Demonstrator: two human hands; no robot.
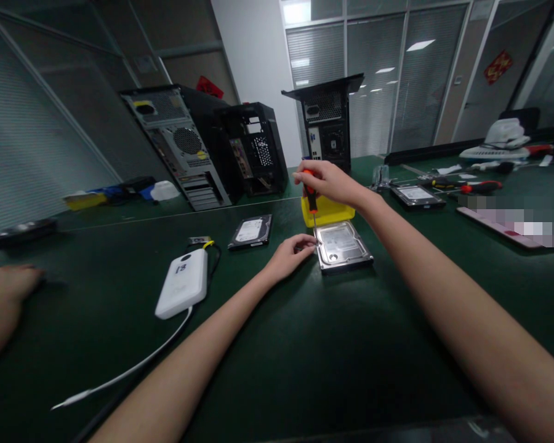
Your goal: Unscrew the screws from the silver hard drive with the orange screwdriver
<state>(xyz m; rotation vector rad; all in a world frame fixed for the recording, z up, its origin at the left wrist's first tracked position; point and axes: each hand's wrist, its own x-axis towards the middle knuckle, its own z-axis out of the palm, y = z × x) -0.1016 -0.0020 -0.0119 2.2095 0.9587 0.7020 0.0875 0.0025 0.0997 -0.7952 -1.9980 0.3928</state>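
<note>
A silver hard drive (344, 243) lies flat on the green table. My right hand (325, 178) is closed around the handle of an orange-and-black screwdriver (311, 195). The screwdriver stands nearly upright, its shaft pointing down to the drive's upper left edge. At that same edge, my left hand (292, 255) has its fingers curled and its fingertips against the drive, close to the screwdriver tip. Just behind the drive sits a yellow tray (332, 211). A second hard drive (250, 231) rests left of my left hand.
A white power bank (183, 283) with a cable lies left. Computer cases (189, 144) stand at the back. On the right are another hard drive (416, 195), red-and-black pliers (480, 186) and a pink item (498, 227). Another person's hand (9, 295) shows at far left.
</note>
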